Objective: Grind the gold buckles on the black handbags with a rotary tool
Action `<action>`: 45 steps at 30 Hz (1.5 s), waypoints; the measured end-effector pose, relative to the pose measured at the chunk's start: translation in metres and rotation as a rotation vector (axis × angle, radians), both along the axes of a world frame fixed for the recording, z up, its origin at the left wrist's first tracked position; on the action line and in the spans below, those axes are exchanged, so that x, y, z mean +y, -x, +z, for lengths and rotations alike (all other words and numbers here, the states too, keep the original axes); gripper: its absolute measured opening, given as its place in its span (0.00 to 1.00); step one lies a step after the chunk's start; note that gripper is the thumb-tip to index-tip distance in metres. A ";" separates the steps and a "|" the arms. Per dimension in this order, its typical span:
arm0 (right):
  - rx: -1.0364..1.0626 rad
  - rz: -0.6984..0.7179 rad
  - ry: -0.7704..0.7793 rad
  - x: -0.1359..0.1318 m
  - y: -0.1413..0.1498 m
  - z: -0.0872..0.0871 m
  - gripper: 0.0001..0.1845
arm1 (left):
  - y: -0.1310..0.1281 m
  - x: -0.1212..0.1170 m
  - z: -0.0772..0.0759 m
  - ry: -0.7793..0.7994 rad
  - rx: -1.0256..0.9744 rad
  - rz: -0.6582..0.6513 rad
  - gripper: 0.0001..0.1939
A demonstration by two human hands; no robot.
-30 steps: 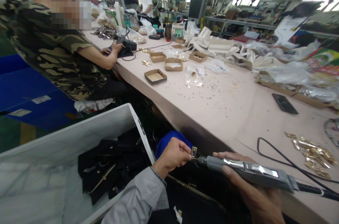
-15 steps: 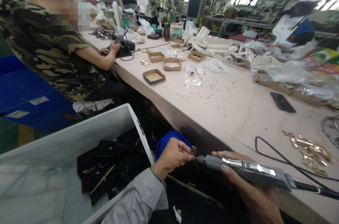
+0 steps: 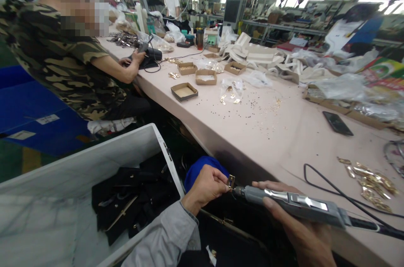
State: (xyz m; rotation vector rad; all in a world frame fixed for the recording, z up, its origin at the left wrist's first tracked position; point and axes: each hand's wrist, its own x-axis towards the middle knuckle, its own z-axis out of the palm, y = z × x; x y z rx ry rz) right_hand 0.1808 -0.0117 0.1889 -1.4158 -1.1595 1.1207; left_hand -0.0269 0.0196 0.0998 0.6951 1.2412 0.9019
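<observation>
Between thumb and fingers, my left hand (image 3: 208, 187) pinches a small gold rectangular metal fitting (image 3: 231, 181). My right hand (image 3: 303, 225) is wrapped round a grey electric screwdriver (image 3: 293, 203), held almost level with its tip pointing left. That tip meets the lower edge of the fitting or sits just beside it; I cannot tell which. A black cord (image 3: 366, 223) runs from the tool's back end to the right. Below my hands lies a black bag (image 3: 233, 237) with a gold-coloured edge and a scrap of white on it.
A white bin (image 3: 158, 145) holding black bags (image 3: 126, 199) stands at left. On the pink table (image 3: 284, 149) are gold fittings (image 3: 369, 181), a phone (image 3: 337, 122), small cardboard trays (image 3: 184, 91) and scattered tiny screws. A co-worker in camouflage (image 3: 63, 61) handles a tool at the far left.
Both hands, the gold fitting and the screwdriver hold nearly the same position. The whole view has shifted very slightly.
</observation>
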 end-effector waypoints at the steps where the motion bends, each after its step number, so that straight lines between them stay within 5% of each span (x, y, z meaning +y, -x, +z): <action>1: 0.001 -0.003 0.002 0.000 0.000 0.000 0.21 | 0.001 0.000 0.002 0.001 -0.006 -0.004 0.07; 23: 0.067 -0.037 0.025 -0.001 -0.002 -0.002 0.21 | 0.001 -0.001 0.006 -0.020 -0.024 -0.014 0.10; 29: 0.211 -0.069 0.001 0.011 -0.008 -0.019 0.19 | 0.007 -0.003 -0.002 -0.056 -0.059 -0.069 0.14; 36: 0.343 -0.159 0.057 0.026 -0.010 -0.018 0.21 | 0.017 -0.008 -0.011 -0.150 -0.115 -0.147 0.17; 45: 0.352 -0.088 0.132 0.039 -0.009 -0.019 0.24 | 0.017 -0.015 -0.001 -0.175 -0.139 -0.143 0.17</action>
